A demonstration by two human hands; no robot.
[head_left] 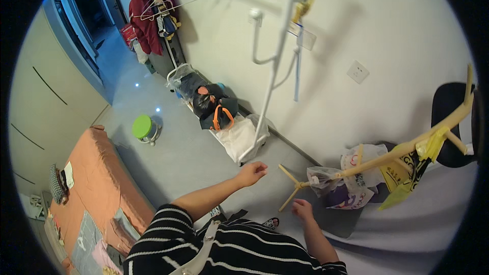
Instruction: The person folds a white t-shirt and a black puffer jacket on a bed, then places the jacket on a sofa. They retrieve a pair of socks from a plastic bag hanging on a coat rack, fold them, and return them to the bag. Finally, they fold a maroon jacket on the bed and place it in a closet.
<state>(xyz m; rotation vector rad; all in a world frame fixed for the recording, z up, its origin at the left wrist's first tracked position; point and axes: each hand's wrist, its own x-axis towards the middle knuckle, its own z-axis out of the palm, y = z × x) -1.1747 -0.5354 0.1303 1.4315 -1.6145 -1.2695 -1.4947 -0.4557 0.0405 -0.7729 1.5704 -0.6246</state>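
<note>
Coat stand [374, 162] slants, feet lower left, top upper right — hands [302, 209] apart, relaxed.

Smooth wooden coat stand [387, 156], glossy black plastic bag [205, 107], matt cloth bedspread [104, 165]

Wall [377, 30]: white, with a socket [358, 72] and grey skirting [295, 147] along its foot
Floor [175, 165]: pale grey, glossy, catching two bright spots [158, 109]
Bed [99, 160]: at left, orange cover
Wardrobe [56, 109]: cream, dark slit handles [49, 86], beyond the bed
Stool [142, 127]: round green top
Rack [277, 61]: white frame, beside the wall
Hallway [104, 43]: bluish light, dark doorway [92, 7] at its end
</note>
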